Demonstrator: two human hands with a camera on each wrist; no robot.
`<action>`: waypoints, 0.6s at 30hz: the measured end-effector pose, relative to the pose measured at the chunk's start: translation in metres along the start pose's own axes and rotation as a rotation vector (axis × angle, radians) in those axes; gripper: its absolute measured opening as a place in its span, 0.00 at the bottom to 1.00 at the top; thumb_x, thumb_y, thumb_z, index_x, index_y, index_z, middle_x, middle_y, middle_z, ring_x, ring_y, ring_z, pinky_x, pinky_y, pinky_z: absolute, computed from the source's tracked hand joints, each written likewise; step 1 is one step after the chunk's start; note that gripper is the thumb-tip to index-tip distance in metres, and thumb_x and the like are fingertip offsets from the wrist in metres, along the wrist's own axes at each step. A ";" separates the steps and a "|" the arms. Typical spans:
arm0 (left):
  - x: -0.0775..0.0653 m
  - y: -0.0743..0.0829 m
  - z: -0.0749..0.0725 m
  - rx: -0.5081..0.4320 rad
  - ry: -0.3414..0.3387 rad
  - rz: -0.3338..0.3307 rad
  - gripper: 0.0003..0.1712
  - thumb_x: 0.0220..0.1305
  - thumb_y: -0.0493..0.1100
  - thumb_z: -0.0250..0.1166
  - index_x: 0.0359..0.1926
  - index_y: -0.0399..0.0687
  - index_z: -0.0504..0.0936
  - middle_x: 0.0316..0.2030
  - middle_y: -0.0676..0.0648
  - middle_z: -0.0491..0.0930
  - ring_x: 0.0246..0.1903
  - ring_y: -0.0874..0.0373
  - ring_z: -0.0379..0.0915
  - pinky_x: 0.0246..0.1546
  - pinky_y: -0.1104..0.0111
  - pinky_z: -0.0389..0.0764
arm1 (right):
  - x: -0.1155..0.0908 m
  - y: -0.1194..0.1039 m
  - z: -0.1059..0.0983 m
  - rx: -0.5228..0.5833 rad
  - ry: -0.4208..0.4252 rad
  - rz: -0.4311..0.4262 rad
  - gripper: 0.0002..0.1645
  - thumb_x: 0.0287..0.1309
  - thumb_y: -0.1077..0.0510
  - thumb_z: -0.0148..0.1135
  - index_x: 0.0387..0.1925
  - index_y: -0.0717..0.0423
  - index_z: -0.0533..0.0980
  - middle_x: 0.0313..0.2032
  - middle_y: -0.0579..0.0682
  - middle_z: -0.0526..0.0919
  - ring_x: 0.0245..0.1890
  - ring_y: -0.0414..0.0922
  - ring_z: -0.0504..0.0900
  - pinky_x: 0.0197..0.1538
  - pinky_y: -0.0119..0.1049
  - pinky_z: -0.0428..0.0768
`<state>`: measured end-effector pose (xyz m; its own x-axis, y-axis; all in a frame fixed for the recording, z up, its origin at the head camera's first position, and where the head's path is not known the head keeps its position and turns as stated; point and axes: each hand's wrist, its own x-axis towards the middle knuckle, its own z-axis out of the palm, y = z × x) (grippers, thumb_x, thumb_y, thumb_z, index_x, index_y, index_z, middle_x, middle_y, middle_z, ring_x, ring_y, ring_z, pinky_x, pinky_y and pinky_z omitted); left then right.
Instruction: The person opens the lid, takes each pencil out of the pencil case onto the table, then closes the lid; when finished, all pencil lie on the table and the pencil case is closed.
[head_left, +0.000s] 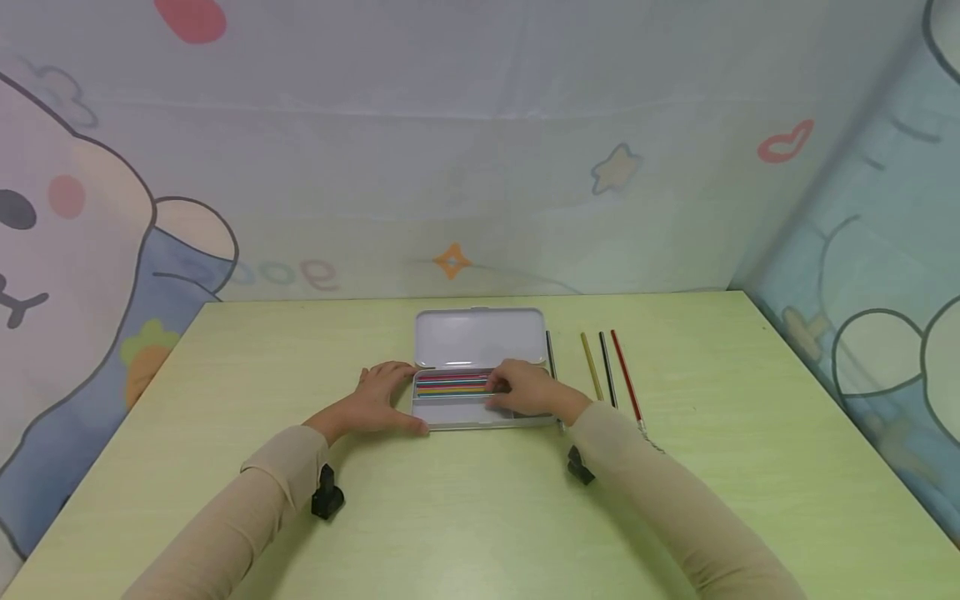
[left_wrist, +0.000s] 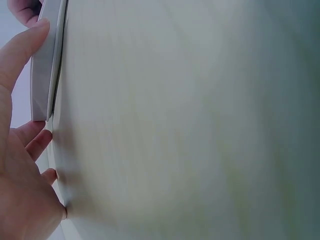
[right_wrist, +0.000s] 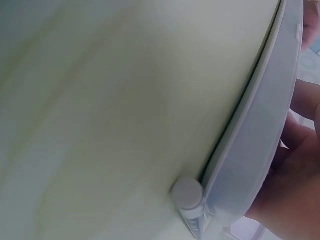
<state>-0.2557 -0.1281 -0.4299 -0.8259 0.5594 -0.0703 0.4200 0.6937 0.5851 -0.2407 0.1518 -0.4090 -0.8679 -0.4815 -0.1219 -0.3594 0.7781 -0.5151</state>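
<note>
A flat white pencil case (head_left: pixel 450 412) lies with its lid (head_left: pixel 480 337) raised behind it. Several slim coloured pencils (head_left: pixel 452 384) lie side by side in its rear part. My left hand (head_left: pixel 378 404) grips the case's left end, thumb (left_wrist: pixel 30 42) against the front wall and fingertips at the end and rear corner. Over the right part of the case, my right hand (head_left: pixel 527 390) reaches in with curled fingers at the pencils' right ends. Whatever lies between those fingertips is hidden. In the right wrist view, the case's front wall (right_wrist: pixel 260 125) covers part of that hand.
Right of the case lie a yellow stick (head_left: pixel 591 365), a black one (head_left: pixel 607 367) and a red one (head_left: pixel 627 375), partly behind my right forearm. A dark stick (head_left: pixel 551 354) lies along the case's right side. A pale round end (right_wrist: pixel 187 193) shows near the case's corner.
</note>
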 end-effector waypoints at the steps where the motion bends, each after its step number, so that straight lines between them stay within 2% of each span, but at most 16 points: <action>1: 0.000 0.000 0.000 0.002 0.001 0.000 0.56 0.44 0.62 0.76 0.68 0.40 0.63 0.68 0.37 0.59 0.70 0.34 0.43 0.66 0.34 0.34 | 0.001 0.000 0.000 -0.004 0.000 -0.002 0.10 0.59 0.54 0.66 0.37 0.57 0.79 0.34 0.47 0.77 0.35 0.41 0.71 0.41 0.34 0.73; 18: -0.002 -0.004 0.001 -0.008 -0.002 0.008 0.56 0.44 0.61 0.76 0.69 0.41 0.62 0.68 0.37 0.60 0.70 0.34 0.42 0.65 0.34 0.34 | 0.006 -0.005 0.003 -0.053 -0.032 0.017 0.11 0.61 0.52 0.64 0.34 0.57 0.78 0.30 0.46 0.74 0.31 0.41 0.69 0.34 0.32 0.67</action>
<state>-0.2556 -0.1312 -0.4324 -0.8217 0.5659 -0.0672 0.4239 0.6857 0.5918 -0.2429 0.1441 -0.4101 -0.8629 -0.4802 -0.1577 -0.3632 0.8060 -0.4674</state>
